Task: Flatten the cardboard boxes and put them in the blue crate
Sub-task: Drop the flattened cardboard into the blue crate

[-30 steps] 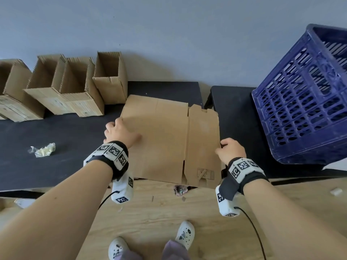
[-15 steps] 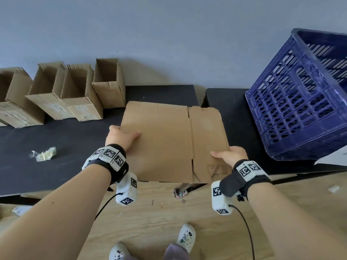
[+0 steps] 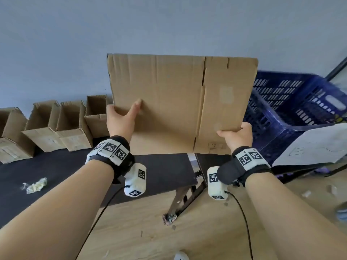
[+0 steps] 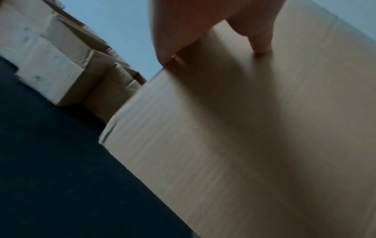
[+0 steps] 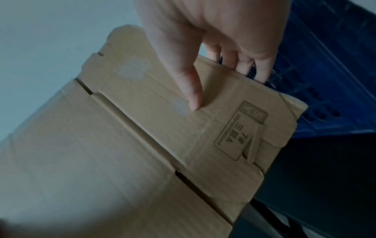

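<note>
A flattened cardboard box (image 3: 174,102) is held up off the black table, nearly upright and facing me. My left hand (image 3: 122,117) grips its left edge, thumb on the front face and fingers behind. My right hand (image 3: 234,134) grips the lower right edge the same way; in the right wrist view the thumb lies on the flattened box (image 5: 142,128) and the fingers curl behind it. The left wrist view shows the flattened box (image 4: 244,145) close up under my thumb. The blue crate (image 3: 293,109) stands right behind the sheet's right edge, partly hidden by it.
Several open cardboard boxes (image 3: 62,126) stand in a row along the wall at the back left of the black table (image 3: 56,175). A crumpled bit of plastic (image 3: 35,185) lies on the table's left. A white sheet (image 3: 319,143) leans by the crate. Wooden floor lies below.
Both hands have lifted the flattened box off the table and tipped it upright, moving it up and toward the crate. My view has shifted to the right.
</note>
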### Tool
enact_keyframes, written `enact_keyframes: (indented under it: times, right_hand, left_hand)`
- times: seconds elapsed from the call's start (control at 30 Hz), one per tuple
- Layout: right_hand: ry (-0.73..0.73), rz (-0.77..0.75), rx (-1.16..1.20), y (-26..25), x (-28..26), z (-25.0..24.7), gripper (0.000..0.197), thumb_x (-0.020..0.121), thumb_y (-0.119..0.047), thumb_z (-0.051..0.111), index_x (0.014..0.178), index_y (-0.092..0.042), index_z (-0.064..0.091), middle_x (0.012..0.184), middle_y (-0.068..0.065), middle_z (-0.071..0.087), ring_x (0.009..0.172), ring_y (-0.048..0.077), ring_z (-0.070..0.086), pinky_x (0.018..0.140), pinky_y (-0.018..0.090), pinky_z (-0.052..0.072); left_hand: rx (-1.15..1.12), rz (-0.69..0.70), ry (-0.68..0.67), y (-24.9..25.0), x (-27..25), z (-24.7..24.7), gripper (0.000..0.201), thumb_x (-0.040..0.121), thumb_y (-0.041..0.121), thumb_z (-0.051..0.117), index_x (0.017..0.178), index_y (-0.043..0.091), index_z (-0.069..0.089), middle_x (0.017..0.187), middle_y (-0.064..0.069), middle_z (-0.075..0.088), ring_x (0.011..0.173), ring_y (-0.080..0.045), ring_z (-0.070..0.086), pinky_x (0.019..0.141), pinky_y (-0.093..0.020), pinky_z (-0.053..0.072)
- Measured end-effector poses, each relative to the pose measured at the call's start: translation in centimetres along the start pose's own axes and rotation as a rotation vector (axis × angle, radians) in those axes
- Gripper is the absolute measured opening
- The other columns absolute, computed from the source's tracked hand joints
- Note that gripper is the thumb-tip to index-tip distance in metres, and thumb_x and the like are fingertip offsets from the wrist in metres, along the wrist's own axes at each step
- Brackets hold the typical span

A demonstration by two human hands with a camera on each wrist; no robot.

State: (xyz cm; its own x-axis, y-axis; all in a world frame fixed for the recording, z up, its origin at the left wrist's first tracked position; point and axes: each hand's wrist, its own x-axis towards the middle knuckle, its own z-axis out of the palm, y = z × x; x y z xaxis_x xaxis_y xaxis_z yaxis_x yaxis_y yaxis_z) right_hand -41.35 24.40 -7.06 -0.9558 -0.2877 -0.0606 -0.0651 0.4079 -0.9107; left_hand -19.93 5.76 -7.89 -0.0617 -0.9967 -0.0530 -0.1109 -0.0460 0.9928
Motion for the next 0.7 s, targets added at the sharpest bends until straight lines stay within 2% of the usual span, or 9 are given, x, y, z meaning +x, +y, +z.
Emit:
enact_keyframes:
  times: [0.13, 0.23, 0.37, 0.47, 0.7]
  right_hand:
    - [0.072, -0.081, 0.064, -3.3, -0.7, -2.2, 0.058, 0.071, -0.008, 0.077, 0.12, -0.015, 0.046, 0.113, 0.0, 0.057, 0.103, 0.021, 0.054, 0.091, 0.036, 0.046]
    - [0.134, -0.118, 0.087, -4.6, -1.5, -3.9, 0.06, 0.072, -0.008, 0.076, 0.123, -0.018, 0.046, 0.119, 0.001, 0.058, 0.109, 0.022, 0.054, 0.095, 0.038, 0.046]
    - [0.212, -0.134, 0.122, -5.3, -2.0, -6.3, 0.059, 0.074, -0.005, 0.074, 0.124, -0.016, 0.045, 0.117, 0.0, 0.056, 0.1, 0.018, 0.052, 0.083, 0.029, 0.042]
    - [0.255, -0.157, 0.153, -5.5, -1.6, -8.5, 0.062, 0.074, -0.003, 0.074, 0.127, -0.017, 0.044, 0.119, -0.001, 0.057, 0.099, 0.015, 0.051, 0.082, 0.026, 0.04]
    - [0.352, -0.245, 0.178, -6.5, 2.6, -15.1, 0.073, 0.073, -0.003, 0.074, 0.135, -0.023, 0.041, 0.128, -0.002, 0.055, 0.116, 0.02, 0.052, 0.099, 0.036, 0.044]
  left_hand:
    - [-0.115, 0.084, -0.005, 3.8, -0.5, 0.6, 0.064, 0.073, 0.057, 0.071, 0.111, 0.009, 0.052, 0.103, 0.002, 0.058, 0.095, -0.014, 0.054, 0.087, -0.025, 0.043]
    - [-0.151, 0.116, -0.031, 5.5, -1.1, 1.3, 0.053, 0.075, 0.055, 0.07, 0.099, 0.013, 0.049, 0.094, 0.004, 0.055, 0.089, -0.015, 0.053, 0.078, -0.023, 0.039]
    - [-0.217, 0.153, -0.084, 7.0, -2.0, 2.7, 0.048, 0.074, 0.053, 0.071, 0.089, 0.016, 0.045, 0.078, 0.011, 0.05, 0.077, -0.011, 0.051, 0.065, -0.017, 0.037]
    - [-0.246, 0.18, -0.121, 8.5, -3.2, 4.3, 0.043, 0.075, 0.05, 0.072, 0.075, 0.022, 0.039, 0.075, 0.011, 0.046, 0.066, -0.002, 0.045, 0.06, -0.013, 0.035]
    - [-0.301, 0.256, -0.179, 12.7, -6.7, 10.6, 0.044, 0.076, 0.048, 0.072, 0.072, 0.022, 0.036, 0.073, 0.011, 0.045, 0.063, -0.002, 0.045, 0.058, -0.015, 0.035]
